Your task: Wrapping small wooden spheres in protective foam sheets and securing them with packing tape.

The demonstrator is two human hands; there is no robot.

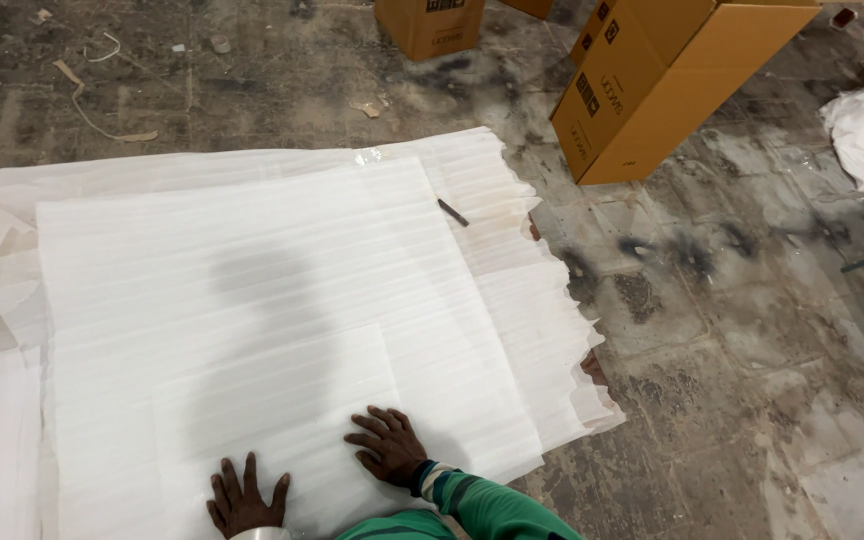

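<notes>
Both hands — left hand (245,497), right hand (388,446) — press flat, fingers spread, gripping nothing, on the small foam sheet (272,420); it lies smoothed atop larger sheets (252,250) — pen (453,212) untouched.

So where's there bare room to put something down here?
Floor is bare right of the foam sheets, below the cardboard boxes. Both hands, left and right, press flat on the small sheet. A dark marker lies near the sheets' top edge.
</notes>
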